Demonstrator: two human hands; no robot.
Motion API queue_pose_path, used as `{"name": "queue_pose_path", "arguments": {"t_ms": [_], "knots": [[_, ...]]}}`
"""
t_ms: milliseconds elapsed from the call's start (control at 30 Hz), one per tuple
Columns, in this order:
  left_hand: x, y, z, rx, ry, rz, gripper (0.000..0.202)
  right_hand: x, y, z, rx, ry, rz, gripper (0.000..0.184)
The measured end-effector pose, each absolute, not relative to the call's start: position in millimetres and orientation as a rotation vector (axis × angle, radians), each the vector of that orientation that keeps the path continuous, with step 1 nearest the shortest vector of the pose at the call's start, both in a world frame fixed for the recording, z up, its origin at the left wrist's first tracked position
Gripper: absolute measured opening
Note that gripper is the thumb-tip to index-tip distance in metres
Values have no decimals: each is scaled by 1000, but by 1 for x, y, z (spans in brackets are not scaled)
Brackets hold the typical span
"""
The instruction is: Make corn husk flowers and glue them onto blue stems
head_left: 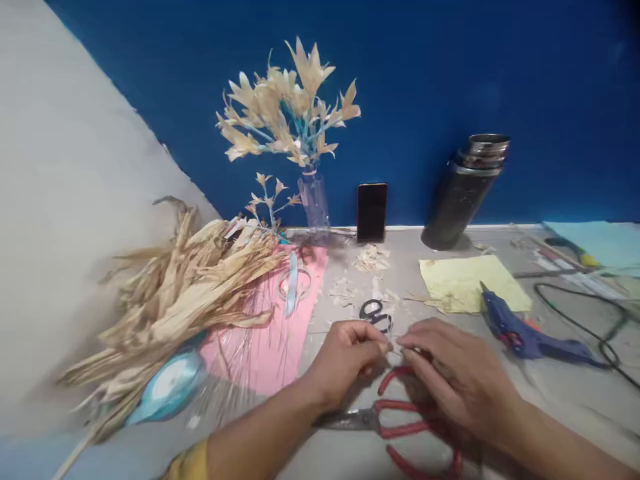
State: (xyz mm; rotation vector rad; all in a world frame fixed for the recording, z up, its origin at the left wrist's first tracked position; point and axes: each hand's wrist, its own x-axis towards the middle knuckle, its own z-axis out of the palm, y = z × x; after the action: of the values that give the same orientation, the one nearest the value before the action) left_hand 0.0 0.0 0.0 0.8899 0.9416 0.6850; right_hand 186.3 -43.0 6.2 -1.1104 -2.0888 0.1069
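Observation:
My left hand (345, 360) is closed in a pinch, thumb against forefinger, at the middle of the table. Close to its right, my right hand (460, 373) pinches too, its fingertips nearly meeting the left ones. Something thin and pale seems to lie between the fingertips, too small to name. Just beyond them are black-handled scissors (373, 312). Large scissors with red handles (400, 420) lie below my hands, their blades partly under my left forearm. Another curved red handle (395, 377) shows beside my right hand, which hides part of it.
Dry corn husks (190, 293) are heaped at left by a pink sheet (295, 347) with thin wires. Husk flowers (295, 100) stand in a clear bottle (314, 200). Behind are a phone (371, 213) and a flask (463, 193). A blue glue gun (525, 333) touches yellow paper (465, 277).

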Motion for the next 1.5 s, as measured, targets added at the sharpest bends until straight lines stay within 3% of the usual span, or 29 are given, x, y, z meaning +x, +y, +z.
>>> {"name": "queue_pose_path", "arguments": {"t_ms": [567, 933, 1167, 1367, 1500], "knots": [[-2, -1, 13, 1267, 1095, 753, 12, 185, -35, 7, -1325, -2017, 500, 15], [1, -5, 3, 1252, 1062, 750, 9, 183, -40, 1, -1094, -2134, 175, 13], [2, -6, -1, 1229, 987, 733, 10, 183, -40, -2, -1139, -2196, 148, 14], [1, -1, 4, 1125, 926, 715, 11, 184, -36, 9, -1364, -1928, 643, 19], [-4, 7, -3, 802, 817, 611, 34, 185, -34, 17, -1384, -1699, 1128, 23]]}}
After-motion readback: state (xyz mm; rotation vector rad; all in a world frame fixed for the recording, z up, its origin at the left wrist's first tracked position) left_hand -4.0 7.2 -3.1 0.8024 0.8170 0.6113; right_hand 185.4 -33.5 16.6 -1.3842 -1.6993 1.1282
